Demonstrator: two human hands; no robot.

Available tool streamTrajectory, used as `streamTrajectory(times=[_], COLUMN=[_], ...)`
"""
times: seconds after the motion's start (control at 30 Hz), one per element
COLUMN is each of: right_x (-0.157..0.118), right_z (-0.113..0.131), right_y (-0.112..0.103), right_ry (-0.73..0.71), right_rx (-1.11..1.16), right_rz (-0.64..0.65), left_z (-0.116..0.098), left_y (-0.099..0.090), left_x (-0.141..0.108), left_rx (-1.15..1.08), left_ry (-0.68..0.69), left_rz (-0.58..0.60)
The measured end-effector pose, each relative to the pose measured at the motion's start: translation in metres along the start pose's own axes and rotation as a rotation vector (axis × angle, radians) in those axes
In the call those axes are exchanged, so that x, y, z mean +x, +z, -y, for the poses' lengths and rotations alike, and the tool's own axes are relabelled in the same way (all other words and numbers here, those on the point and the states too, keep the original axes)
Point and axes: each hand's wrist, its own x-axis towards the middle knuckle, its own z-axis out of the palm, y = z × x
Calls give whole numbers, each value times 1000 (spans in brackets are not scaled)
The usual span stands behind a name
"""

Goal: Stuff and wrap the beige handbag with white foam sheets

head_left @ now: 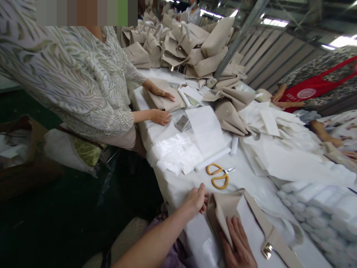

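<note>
A beige handbag point(223, 203) with a gold clasp point(267, 250) lies on its side at the table's near edge. White sheet material point(247, 216) shows across the bag beside its strap. My right hand point(238, 243) rests on the bag, its fingers stretched out along the beige panel and the white sheet. At the bag's upper left corner, my left hand point(197, 199) is closed, with its fingers curled; what they hold, if anything, is hidden. Scissors with yellow handles point(219, 175) lie just beyond my left hand, apart from it.
Across the white-covered table point(170, 186) lie white paper sheets point(206, 124), plastic sleeves point(175, 150) and wrapped white rolls point(323, 208). A co-worker's hands point(161, 117) press another beige bag point(158, 98). Beige bags point(184, 44) pile up behind a metal post point(240, 39). More people stand at right.
</note>
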Motion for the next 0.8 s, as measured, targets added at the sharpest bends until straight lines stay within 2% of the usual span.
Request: streamTrajectory(times=[0.17,0.3,0.47,0.63,0.8], right_x=[5,7,2,-1,3], right_z=[10,12,2,-3,-2], right_y=[-5,-7,-2,2,-4], right_ry=[65,100,49,53,119], right_rx=[29,45,45,56,84], right_rz=[0,-6,-36,-36,-59], left_z=[2,7,9,7,10], left_y=[-6,-3,2,16,29], left_x=[-3,1,2,7,14], left_rx=[-145,-135,70,336,430], left_ry=[-39,-22,53,242,223], left_rz=[30,29,5,-106,-206])
